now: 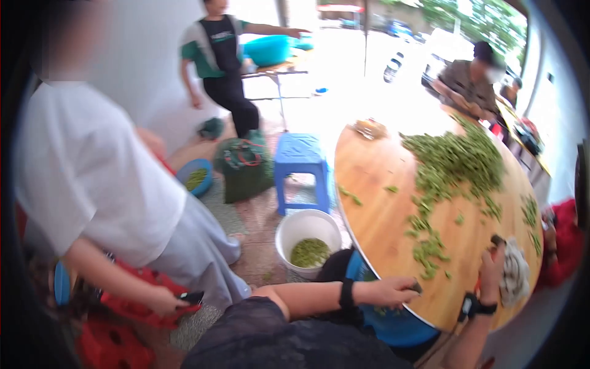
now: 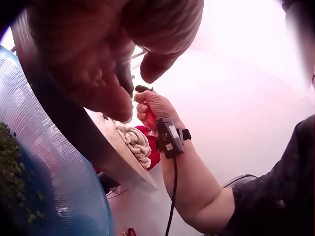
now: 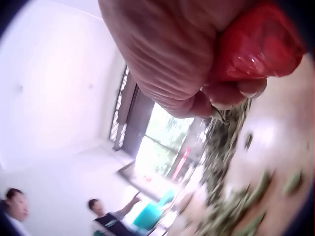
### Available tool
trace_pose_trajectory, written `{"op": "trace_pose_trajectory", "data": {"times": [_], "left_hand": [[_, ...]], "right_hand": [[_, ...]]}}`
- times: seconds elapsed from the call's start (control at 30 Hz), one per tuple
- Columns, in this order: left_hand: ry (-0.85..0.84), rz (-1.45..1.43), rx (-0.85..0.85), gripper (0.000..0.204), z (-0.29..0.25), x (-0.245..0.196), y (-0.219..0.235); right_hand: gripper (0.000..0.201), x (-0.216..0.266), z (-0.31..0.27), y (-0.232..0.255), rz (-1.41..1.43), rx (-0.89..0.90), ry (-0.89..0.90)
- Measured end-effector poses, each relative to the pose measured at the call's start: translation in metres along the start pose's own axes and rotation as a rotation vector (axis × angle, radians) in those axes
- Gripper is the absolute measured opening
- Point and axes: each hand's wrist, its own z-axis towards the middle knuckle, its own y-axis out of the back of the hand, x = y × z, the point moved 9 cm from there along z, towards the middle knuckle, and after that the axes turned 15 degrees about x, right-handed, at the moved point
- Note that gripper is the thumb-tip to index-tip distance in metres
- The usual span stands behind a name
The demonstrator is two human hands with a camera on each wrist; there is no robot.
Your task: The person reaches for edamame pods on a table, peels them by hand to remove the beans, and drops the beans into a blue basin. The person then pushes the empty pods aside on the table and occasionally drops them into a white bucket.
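My left hand (image 1: 384, 292) is over the round table's near edge, above a blue basin (image 1: 393, 327); its fingers pinch a small dark piece (image 1: 416, 287). In the left wrist view that hand (image 2: 113, 54) fills the top. My right hand (image 1: 491, 267) is raised over the table's right part, gripping a red, shiny object (image 3: 261, 44) that shows in the right wrist view; a small dark-green piece (image 2: 142, 89) sticks out by its thumb. A pale twisted cloth (image 1: 515, 273) lies beside it. Green pods (image 1: 455, 157) are heaped further back.
A white bucket (image 1: 307, 218) with green pieces and a blue stool (image 1: 301, 154) stand left of the round wooden table (image 1: 369, 184). A person in white (image 1: 117, 178) stands at the left, another by a teal basin (image 1: 268, 50); someone sits across the table (image 1: 470, 83).
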Motion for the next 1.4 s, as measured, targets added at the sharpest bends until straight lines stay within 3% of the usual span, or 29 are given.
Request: {"op": "trace_pose_trajectory", "data": {"times": [0.03, 0.07, 0.1, 0.13, 0.17, 0.2, 0.27, 0.3, 0.47, 0.53, 0.57, 0.67, 0.73, 0.8, 0.87, 1.0, 1.23, 1.33, 1.4], "left_hand": [[-0.032, -0.030, -0.027, 0.026, 0.000, -0.007, 0.000], [-0.066, -0.058, -0.054, 0.025, 0.001, -0.012, 0.002], [-0.066, -0.050, -0.083, 0.025, 0.007, -0.008, 0.000], [-0.147, -0.105, -0.169, 0.025, 0.012, -0.007, 0.004], [-0.232, -0.157, -0.254, 0.025, 0.014, -0.007, 0.010], [-0.232, -0.139, -0.273, 0.025, 0.014, -0.005, 0.014], [-0.324, 0.267, -0.217, 0.028, 0.015, -0.021, 0.009], [-0.429, 0.517, -0.353, 0.028, 0.004, -0.034, 0.008], [-0.238, 0.495, -0.274, 0.028, 0.003, -0.026, 0.008], [-0.185, 0.451, -0.281, 0.027, 0.005, -0.020, 0.008], [-0.190, 0.440, -0.272, 0.027, 0.007, -0.015, 0.010], [-0.276, 0.459, -0.320, 0.028, 0.008, -0.008, 0.010], [-0.261, 0.192, -0.249, 0.027, -0.006, -0.028, 0.003], [-0.064, 0.096, -0.236, 0.020, -0.012, -0.018, 0.008], [-0.064, 0.098, -0.237, 0.018, -0.014, -0.009, 0.013], [-0.184, -0.026, -0.114, 0.014, -0.014, -0.016, 0.000], [-0.083, 0.210, -0.163, 0.017, -0.019, -0.020, -0.001], [-0.071, 0.343, -0.192, 0.017, -0.021, -0.022, -0.001], [-0.095, 0.471, -0.211, 0.017, -0.020, -0.027, -0.002]], "right_hand": [[0.032, 0.012, 0.002, -0.003, 0.026, -0.013, 0.049], [0.028, 0.035, -0.030, -0.022, 0.290, 0.148, -0.196], [0.024, 0.039, -0.035, -0.041, 0.292, 0.179, -0.081], [0.024, 0.058, -0.050, -0.060, 0.272, 0.244, -0.084], [0.025, 0.045, -0.061, -0.079, 0.323, 0.304, -0.098], [0.029, 0.072, -0.072, -0.092, 0.410, 0.301, -0.067], [0.044, 0.048, -0.086, -0.113, 0.609, 0.285, -0.065], [0.044, 0.046, -0.089, -0.119, 0.621, 0.288, -0.055], [0.045, 0.030, -0.101, -0.125, 0.774, 0.204, -0.032], [0.042, 0.024, -0.100, -0.127, 0.689, 0.176, 0.016], [0.039, 0.023, -0.103, -0.121, 0.602, 0.148, 0.063], [0.030, 0.064, -0.110, -0.103, 0.593, 0.130, -0.009], [0.029, 0.057, -0.106, -0.097, 0.612, 0.213, -0.090], [0.025, 0.050, -0.107, -0.093, 0.463, 0.273, -0.112], [0.022, 0.067, -0.110, -0.097, 0.469, 0.316, -0.126], [0.019, 0.076, -0.127, -0.121, 0.492, 0.609, -0.157], [0.006, 0.073, -0.136, -0.127, 0.560, 0.685, -0.167], [0.008, 0.069, -0.138, -0.127, 0.513, 0.711, -0.211], [0.009, 0.070, -0.136, -0.124, 0.354, 0.662, -0.125]]}}
